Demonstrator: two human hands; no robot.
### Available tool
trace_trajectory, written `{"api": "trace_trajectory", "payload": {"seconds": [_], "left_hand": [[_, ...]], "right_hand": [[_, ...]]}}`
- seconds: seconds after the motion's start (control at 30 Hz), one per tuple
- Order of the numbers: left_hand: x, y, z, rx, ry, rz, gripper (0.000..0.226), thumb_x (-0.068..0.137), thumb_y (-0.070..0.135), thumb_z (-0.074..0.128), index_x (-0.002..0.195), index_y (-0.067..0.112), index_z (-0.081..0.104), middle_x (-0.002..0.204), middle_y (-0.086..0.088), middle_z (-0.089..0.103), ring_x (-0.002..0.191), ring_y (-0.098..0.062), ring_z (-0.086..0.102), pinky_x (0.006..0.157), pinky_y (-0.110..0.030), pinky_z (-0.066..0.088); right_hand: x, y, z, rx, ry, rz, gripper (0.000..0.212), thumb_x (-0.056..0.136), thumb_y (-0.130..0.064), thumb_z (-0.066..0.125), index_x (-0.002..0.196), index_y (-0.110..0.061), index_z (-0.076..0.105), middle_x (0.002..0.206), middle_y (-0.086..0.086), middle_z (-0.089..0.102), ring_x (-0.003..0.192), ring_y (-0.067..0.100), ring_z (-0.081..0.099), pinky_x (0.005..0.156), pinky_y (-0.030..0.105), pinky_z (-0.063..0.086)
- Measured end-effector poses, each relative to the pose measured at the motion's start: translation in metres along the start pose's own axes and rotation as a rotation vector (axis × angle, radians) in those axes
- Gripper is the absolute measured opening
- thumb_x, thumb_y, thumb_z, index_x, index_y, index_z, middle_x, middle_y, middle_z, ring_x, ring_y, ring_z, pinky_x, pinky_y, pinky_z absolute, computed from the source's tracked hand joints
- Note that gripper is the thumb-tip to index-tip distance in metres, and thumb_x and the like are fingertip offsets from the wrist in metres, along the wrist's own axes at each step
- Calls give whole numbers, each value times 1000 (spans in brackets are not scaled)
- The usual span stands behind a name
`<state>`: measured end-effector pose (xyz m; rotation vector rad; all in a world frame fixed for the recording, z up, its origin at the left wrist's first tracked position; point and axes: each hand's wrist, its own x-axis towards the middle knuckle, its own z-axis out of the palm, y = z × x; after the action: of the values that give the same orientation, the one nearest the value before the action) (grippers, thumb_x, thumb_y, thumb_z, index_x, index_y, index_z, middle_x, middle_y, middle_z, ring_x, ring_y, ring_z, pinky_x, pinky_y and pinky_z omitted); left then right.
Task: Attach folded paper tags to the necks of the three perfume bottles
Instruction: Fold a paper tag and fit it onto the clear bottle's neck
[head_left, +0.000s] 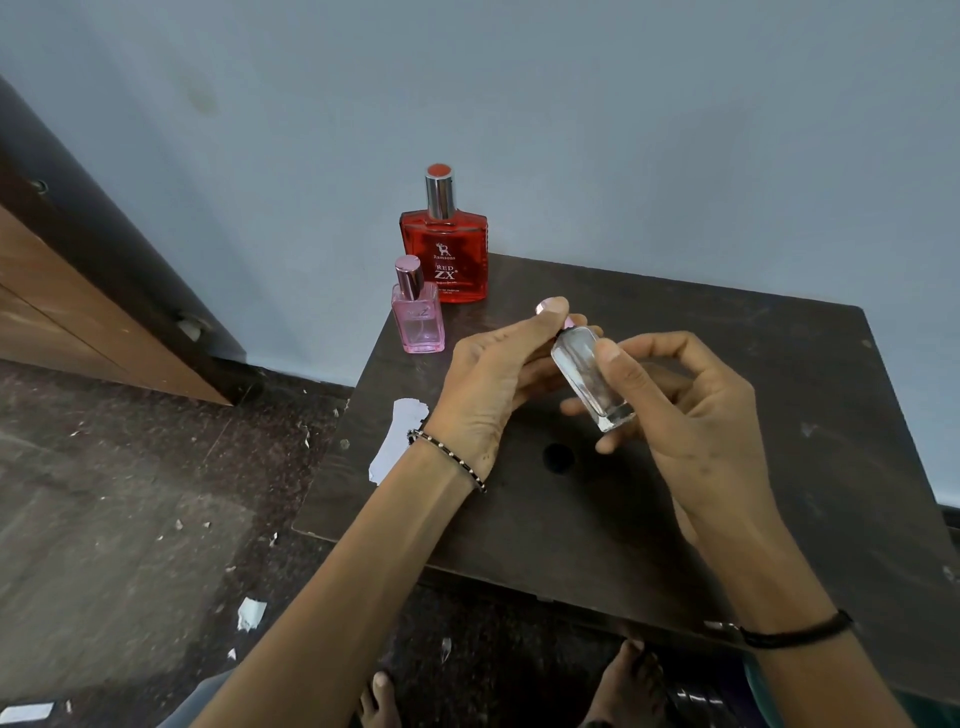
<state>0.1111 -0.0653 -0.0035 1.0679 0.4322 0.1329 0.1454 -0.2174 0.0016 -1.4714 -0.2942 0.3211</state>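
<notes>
Both grips are clamped on one clear bottle, held clear of the bench.

1. My left grip pinches the cap end. The thumb lies over the pink cap and the fingers curl round behind it.
2. My right grip holds the glass body. The thumb presses the near face and the fingers wrap the far side, down to the base.
3. The bottle is tilted. Its cap points up and away from me and its base points down toward my right palm.

Beyond my left grip, two more bottles stand upright at the far corner of the bench. The small pink bottle is nearer. The red bottle stands just behind it, beside the wall. Neither neck carries a tag.

Just outside my left wrist, a white piece of paper lies flat on the bench, partly hidden by the wrist. Directly below the two grips, the bench top has a round dark hole. To the left of the left forearm, paper scraps lie on the floor.
</notes>
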Motion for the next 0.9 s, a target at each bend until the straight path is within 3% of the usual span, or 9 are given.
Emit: {"api": "trace_trajectory", "payload": {"seconds": [0.2,0.3,0.43,0.53,0.73,0.9], "left_hand": [[-2,-1,1,49,2,20,37,95,33,66,110,1,76,105,-14,79,100,-25,76,84,-31,62],[-1,-3,3,108,1,46,37,93,38,68,106,5,78,103,-11,80,98,-24,77,85,-33,62],[3,-3,5,118,60,53,39,91,52,64,86,19,84,94,-8,81,90,-20,78,83,-33,63],[7,-4,3,129,69,39,45,95,54,57,89,17,82,96,-8,81,91,-21,78,83,-33,63],[11,-6,6,92,37,61,27,101,24,56,103,7,77,102,-13,80,93,-22,77,78,-30,63],[17,-13,5,153,19,113,22,99,1,53,109,3,73,105,-16,77,92,-20,77,77,-28,63]], "right_hand": [[2,-2,-3,51,-33,80,46,71,-37,80,106,-11,66,90,-2,82,74,22,80,45,19,56],[3,-2,-6,20,-31,81,53,65,-35,85,109,-12,65,90,-3,82,73,21,80,45,19,55],[5,-2,-10,24,-6,61,47,68,-33,84,109,-16,68,92,-3,82,73,19,80,46,19,56],[6,-4,-13,53,27,40,53,62,-41,83,108,-18,68,95,-3,81,75,20,80,47,19,57],[11,-4,-19,70,114,11,49,64,-50,78,106,-27,71,109,-3,79,93,21,78,52,22,59],[18,6,-27,-24,113,-36,21,75,-49,73,96,-43,72,112,-15,78,111,22,72,83,48,58]]}}
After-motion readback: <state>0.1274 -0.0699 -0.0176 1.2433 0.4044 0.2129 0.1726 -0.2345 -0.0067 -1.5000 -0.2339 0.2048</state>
